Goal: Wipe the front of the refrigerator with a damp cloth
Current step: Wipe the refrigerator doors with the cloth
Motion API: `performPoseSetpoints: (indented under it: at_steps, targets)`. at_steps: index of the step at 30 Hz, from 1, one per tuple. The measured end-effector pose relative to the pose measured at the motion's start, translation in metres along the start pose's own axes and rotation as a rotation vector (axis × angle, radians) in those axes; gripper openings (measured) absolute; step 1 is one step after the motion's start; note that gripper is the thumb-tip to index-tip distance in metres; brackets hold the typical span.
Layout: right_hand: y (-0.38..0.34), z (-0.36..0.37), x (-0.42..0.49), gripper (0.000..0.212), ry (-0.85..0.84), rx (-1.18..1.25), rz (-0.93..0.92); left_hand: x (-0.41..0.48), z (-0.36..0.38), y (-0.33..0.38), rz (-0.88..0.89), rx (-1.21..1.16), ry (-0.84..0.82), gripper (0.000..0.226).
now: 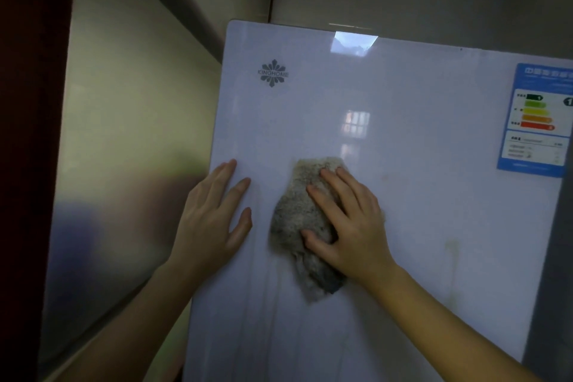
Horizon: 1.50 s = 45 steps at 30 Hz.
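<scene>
two flat hands: left hand (pixel 210 220) at the left edge of the refrigerator (pixel 403 87), right hand (pixel 350 226) pressing the cloth (pixel 291 220) centrally.

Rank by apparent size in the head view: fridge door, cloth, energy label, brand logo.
1. Glossy white refrigerator door.
2. Fuzzy grey-beige cloth and blue rectangular energy label: alike, label cropped by frame.
3. Grey snowflake-shaped logo.
</scene>
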State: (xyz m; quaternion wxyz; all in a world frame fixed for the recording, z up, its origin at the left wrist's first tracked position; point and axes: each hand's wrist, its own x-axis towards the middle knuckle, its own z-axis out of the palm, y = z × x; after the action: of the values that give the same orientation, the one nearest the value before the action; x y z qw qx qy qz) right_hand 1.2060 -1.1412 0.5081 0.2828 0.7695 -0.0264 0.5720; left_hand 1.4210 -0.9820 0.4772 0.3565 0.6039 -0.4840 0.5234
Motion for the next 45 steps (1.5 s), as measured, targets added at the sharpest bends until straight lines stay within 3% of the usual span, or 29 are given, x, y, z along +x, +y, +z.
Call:
performPoseSetpoints:
  at_steps: [11, 17, 26, 32, 36, 38, 43, 45]
  targets:
    - [0.047, -0.033, -0.053, 0.055, 0.083, -0.067, 0.085, -0.022, 0.004, 0.003, -0.014, 0.010, 0.013, 0.052]
    - [0.038, -0.022, -0.003, 0.055, 0.109, -0.034, 0.078, -0.021, 0.004, 0.005, -0.019, -0.001, 0.021, 0.052]
    - [0.011, 0.005, 0.046, 0.055, -0.002, 0.021, -0.154, -0.022, 0.003, 0.001, -0.004, 0.008, -0.007, 0.054]
    - [0.024, -0.002, 0.058, 0.054, 0.141, 0.008, 0.085, -0.023, 0.004, -0.002, 0.010, 0.007, -0.016, 0.052]
    - [0.016, 0.003, 0.035, 0.055, -0.022, 0.010, -0.220, -0.023, 0.003, -0.002, 0.013, 0.001, -0.011, 0.053]
    - [0.021, 0.000, 0.028, 0.052, -0.046, 0.018, -0.276, -0.023, 0.003, -0.002, 0.013, 0.001, -0.012, 0.052]
    - [0.035, -0.013, 0.031, 0.051, 0.122, -0.024, 0.031, -0.022, 0.000, 0.000, -0.004, 0.009, -0.028, 0.052]
    - [0.033, -0.013, 0.021, 0.052, 0.111, -0.019, 0.027, -0.022, -0.001, 0.001, -0.009, 0.016, -0.042, 0.053]
